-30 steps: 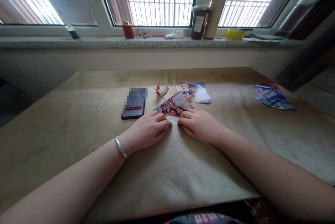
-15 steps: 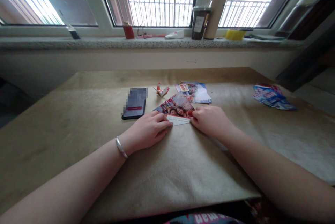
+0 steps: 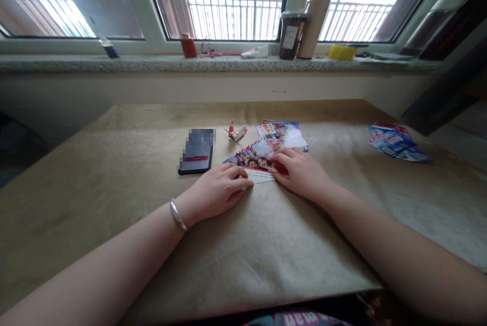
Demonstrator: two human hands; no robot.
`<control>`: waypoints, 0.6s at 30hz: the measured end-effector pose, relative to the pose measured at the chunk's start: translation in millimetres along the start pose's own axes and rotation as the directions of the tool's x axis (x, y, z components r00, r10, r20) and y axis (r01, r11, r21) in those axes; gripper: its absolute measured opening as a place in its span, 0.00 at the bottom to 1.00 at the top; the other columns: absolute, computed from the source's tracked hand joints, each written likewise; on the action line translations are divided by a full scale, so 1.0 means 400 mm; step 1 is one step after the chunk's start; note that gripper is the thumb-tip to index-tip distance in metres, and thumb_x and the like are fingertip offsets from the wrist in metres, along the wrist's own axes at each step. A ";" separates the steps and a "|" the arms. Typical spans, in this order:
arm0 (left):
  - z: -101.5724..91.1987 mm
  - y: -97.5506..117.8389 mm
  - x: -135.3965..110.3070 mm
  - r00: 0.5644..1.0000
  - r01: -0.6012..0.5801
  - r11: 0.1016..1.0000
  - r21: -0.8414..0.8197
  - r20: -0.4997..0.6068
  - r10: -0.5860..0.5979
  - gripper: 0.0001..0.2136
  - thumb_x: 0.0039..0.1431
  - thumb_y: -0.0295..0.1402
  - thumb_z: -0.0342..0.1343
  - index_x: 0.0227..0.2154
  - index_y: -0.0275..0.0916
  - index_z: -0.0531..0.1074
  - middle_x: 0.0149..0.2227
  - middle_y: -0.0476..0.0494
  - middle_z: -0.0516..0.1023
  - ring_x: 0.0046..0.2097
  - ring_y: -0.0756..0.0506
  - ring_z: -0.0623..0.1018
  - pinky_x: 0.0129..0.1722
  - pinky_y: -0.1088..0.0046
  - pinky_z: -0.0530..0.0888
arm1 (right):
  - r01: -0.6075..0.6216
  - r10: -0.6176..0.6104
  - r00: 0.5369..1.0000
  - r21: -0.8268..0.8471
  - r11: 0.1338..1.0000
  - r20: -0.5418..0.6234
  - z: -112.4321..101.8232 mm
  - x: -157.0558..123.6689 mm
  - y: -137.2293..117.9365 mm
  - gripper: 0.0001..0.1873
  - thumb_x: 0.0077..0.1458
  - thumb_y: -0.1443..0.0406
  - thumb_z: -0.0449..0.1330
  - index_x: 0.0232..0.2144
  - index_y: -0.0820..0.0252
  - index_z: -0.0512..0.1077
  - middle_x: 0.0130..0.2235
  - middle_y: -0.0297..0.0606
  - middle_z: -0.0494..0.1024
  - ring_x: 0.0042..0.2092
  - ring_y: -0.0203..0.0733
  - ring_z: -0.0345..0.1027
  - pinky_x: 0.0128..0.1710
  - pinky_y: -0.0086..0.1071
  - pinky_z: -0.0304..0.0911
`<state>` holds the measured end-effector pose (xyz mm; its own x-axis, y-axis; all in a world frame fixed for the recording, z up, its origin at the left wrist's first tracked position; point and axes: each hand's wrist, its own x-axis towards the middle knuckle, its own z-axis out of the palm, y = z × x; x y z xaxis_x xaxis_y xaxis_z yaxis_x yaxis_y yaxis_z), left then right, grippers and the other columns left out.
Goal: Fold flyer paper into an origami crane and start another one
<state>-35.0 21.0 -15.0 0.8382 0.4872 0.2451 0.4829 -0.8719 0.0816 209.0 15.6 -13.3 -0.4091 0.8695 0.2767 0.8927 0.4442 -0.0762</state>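
Note:
A folded colourful flyer (image 3: 254, 159) with a white lower strip lies on the brown-paper-covered table (image 3: 114, 173) in front of me. My left hand (image 3: 216, 190) rests on its near left corner with fingers curled and pressing down. My right hand (image 3: 302, 171) lies on its right part, fingers together and flat on the paper. A silver bangle (image 3: 177, 215) circles my left wrist. A small folded red-and-white paper figure (image 3: 236, 132) sits just beyond the flyer.
A dark phone (image 3: 196, 156) lies left of the flyer. More flyers lie behind it (image 3: 287, 133) and at the far right (image 3: 395, 142). The stone windowsill (image 3: 114, 63) holds a red can (image 3: 187, 45), a jar (image 3: 289, 35) and a yellow object (image 3: 342, 51).
My right hand has slid from beside my left hand rightward and then up along the flyer's edge. The left hand has stayed on the near left corner.

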 end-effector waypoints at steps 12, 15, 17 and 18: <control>0.011 -0.007 -0.003 1.000 -0.002 1.000 0.005 -0.018 0.002 0.11 0.60 0.29 0.48 0.45 0.40 0.70 0.54 0.41 0.69 0.55 0.42 0.68 0.56 0.58 0.66 | -0.103 0.131 0.989 0.315 0.944 -0.069 0.037 0.017 0.046 0.10 0.52 0.66 0.56 0.37 0.58 0.74 0.38 0.40 0.76 0.39 0.41 0.68 0.41 0.33 0.62; 0.010 -0.005 -0.004 0.999 0.032 0.999 0.034 -0.001 -0.032 0.11 0.60 0.32 0.49 0.44 0.39 0.70 0.55 0.41 0.68 0.57 0.41 0.66 0.59 0.56 0.62 | -0.155 0.184 0.982 0.363 0.919 -0.046 0.032 0.017 0.044 0.07 0.52 0.66 0.56 0.33 0.58 0.74 0.32 0.37 0.76 0.33 0.38 0.67 0.34 0.30 0.61; 0.008 -0.004 -0.003 0.998 0.055 0.997 0.055 0.000 -0.055 0.11 0.60 0.33 0.50 0.44 0.39 0.70 0.55 0.41 0.68 0.57 0.41 0.66 0.58 0.56 0.63 | -0.205 0.222 0.975 0.387 0.899 0.001 0.029 0.016 0.043 0.07 0.51 0.65 0.57 0.34 0.58 0.74 0.29 0.35 0.75 0.29 0.37 0.65 0.30 0.29 0.59; 0.006 -0.003 -0.003 0.998 0.065 0.996 0.066 -0.002 -0.065 0.11 0.60 0.34 0.50 0.44 0.39 0.70 0.55 0.42 0.69 0.57 0.41 0.67 0.58 0.57 0.63 | -0.224 0.235 0.972 0.396 0.891 0.022 0.028 0.015 0.042 0.08 0.51 0.65 0.57 0.34 0.58 0.74 0.28 0.34 0.75 0.28 0.36 0.65 0.29 0.28 0.58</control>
<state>-36.0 21.5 -17.9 0.8045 0.5430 0.2408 0.5522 -0.8330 0.0336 219.4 30.8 -23.7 -0.1919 0.9540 0.2302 0.8118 0.2861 -0.5090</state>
